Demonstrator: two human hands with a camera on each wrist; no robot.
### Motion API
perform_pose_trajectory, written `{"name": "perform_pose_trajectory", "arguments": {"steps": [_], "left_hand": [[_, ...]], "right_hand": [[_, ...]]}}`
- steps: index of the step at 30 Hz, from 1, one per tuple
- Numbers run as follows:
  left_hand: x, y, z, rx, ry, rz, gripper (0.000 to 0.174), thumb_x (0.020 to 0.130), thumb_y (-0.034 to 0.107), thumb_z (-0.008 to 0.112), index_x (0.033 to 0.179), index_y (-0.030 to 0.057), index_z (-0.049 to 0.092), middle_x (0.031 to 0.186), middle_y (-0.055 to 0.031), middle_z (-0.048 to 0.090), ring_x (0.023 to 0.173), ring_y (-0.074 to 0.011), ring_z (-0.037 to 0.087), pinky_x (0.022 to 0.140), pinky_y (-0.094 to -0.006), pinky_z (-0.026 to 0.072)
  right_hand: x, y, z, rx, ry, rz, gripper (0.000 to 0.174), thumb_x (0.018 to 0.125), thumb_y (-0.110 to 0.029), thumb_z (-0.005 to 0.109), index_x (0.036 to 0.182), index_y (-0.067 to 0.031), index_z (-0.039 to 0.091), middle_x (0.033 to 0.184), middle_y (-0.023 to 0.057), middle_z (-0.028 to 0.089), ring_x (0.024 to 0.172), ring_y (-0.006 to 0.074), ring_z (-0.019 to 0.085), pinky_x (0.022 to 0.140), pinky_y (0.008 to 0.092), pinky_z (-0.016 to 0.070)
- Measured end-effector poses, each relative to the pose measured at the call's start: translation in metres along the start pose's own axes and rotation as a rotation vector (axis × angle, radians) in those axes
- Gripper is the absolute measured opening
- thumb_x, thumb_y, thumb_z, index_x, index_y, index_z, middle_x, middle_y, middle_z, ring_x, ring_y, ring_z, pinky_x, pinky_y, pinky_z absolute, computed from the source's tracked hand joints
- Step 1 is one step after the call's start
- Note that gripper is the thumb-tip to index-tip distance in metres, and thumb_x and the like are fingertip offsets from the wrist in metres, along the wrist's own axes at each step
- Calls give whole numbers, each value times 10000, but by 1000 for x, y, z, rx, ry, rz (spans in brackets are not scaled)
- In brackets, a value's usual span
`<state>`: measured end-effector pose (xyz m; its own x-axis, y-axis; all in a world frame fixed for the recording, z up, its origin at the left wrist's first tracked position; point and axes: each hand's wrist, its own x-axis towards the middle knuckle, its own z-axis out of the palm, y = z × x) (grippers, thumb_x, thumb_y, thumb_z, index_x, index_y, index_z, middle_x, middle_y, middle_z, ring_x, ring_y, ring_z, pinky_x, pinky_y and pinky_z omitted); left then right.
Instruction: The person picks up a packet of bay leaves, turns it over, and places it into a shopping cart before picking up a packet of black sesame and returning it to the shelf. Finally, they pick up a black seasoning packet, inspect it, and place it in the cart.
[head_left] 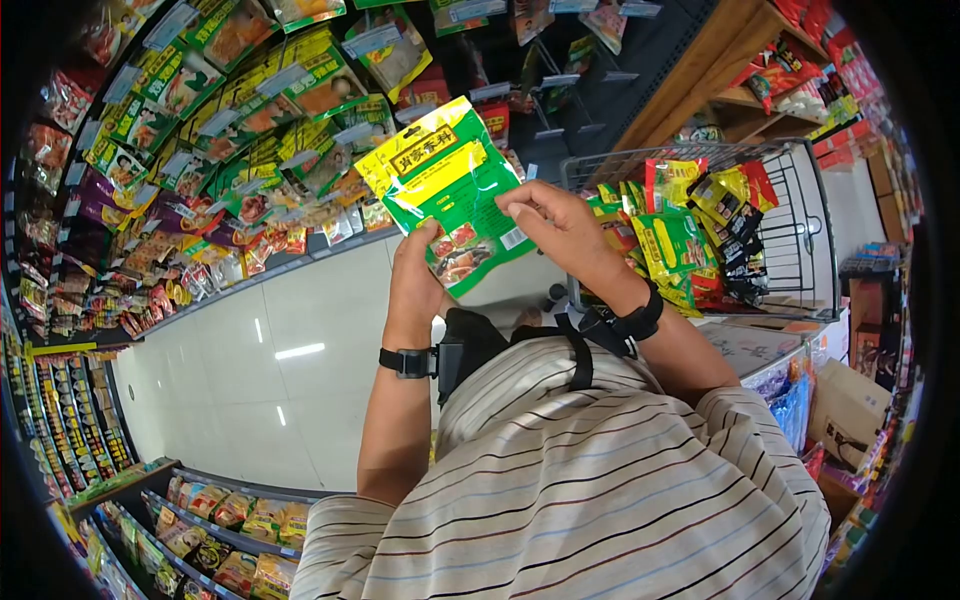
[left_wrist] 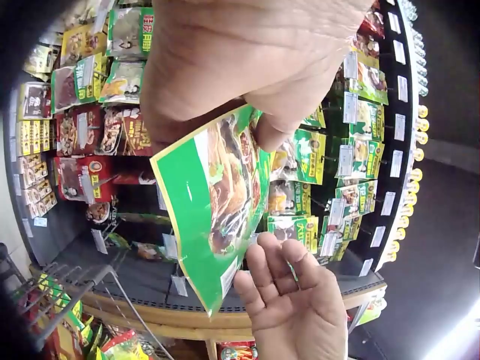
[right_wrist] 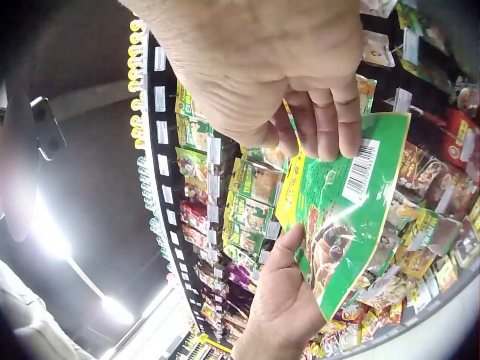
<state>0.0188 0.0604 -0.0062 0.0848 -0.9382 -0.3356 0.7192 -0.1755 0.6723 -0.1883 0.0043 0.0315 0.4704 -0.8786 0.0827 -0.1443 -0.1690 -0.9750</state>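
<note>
A green and yellow packet (head_left: pixel 450 190) stands tilted between both hands in the head view, printed text and food pictures facing up. My left hand (head_left: pixel 412 275) grips its lower left edge, thumb on the front; the left wrist view shows the packet (left_wrist: pixel 196 217) between this hand's (left_wrist: pixel 240 60) thumb and fingers. My right hand (head_left: pixel 565 235) is at the packet's right edge, fingers bent. In the right wrist view, this hand's (right_wrist: pixel 262 67) fingers lie against the packet beside the barcode (right_wrist: pixel 361 171). Whether they press on it I cannot tell.
Shelves of hanging packets (head_left: pixel 200 130) curve along the left and top. A wire cart (head_left: pixel 815 230) holding many green, yellow, red and black packets stands at the right. Pale tiled floor (head_left: pixel 290 390) lies to the left, with lower shelves (head_left: pixel 225 525) below it.
</note>
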Motion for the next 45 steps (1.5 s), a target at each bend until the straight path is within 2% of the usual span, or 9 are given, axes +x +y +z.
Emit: {"name": "perform_pose_trajectory", "arguments": {"steps": [9,13,15,17,24,34,38,39,45], "left_hand": [[-6,5,-4,47,-4,0,292,964,211,558,1105,-42,599,1066,-144,678,877,-226,701,783,-351,589],[-10,10,-3,178,-23,1,339,972,229,560,1200,-20,581,1124,-125,666,953,-205,679,868,-332,549],[-11,8,-1,372,-27,73,375,977,238,563,1266,-1,556,1161,-108,650,1031,-189,640,930,-326,501],[-11,9,-8,564,-117,104,459,983,272,581,1361,22,508,1277,-103,584,1154,-181,556,1009,-329,422],[-6,5,-25,1026,-174,208,523,969,307,622,1385,20,489,1310,-147,511,1173,-231,565,908,-330,488],[54,34,-118,775,301,63,531,984,345,591,1352,-23,484,1230,-150,559,870,-172,665,684,-284,553],[84,53,-147,657,260,-171,507,967,313,620,1355,7,504,810,-82,644,591,-131,616,539,-243,514],[92,55,-151,642,255,-201,402,959,319,632,1235,30,588,663,-48,601,527,-121,589,512,-242,496],[149,56,-190,587,259,-223,213,955,306,644,973,95,625,672,10,570,501,-94,539,490,-243,459]], "right_hand": [[7,5,10,36,4,10,167,950,-96,581,1073,2,637,967,32,650,846,68,583,716,247,497],[15,6,18,55,-44,56,285,962,-166,603,1198,-7,583,1079,72,637,937,106,585,789,270,494],[18,-1,22,97,-102,161,379,980,-214,604,1307,-35,533,1178,88,612,1094,115,559,906,275,466],[24,16,31,79,-130,98,472,958,-255,635,1328,-4,483,1166,128,622,1025,167,600,866,306,491],[44,49,56,126,-139,61,528,966,-297,605,1370,1,443,1176,123,621,1004,156,591,855,297,474],[82,84,79,344,-117,585,276,966,-191,607,1161,-4,665,1057,27,684,966,103,592,882,270,462],[105,107,92,408,-156,633,288,959,-193,620,1157,13,659,1059,30,683,960,97,596,875,262,466],[111,113,96,417,-168,640,293,958,-193,622,1158,18,656,1057,31,684,958,96,597,873,260,467],[150,157,123,491,-72,598,356,970,-199,600,1240,33,591,1121,51,656,1001,94,584,902,261,464]]}}
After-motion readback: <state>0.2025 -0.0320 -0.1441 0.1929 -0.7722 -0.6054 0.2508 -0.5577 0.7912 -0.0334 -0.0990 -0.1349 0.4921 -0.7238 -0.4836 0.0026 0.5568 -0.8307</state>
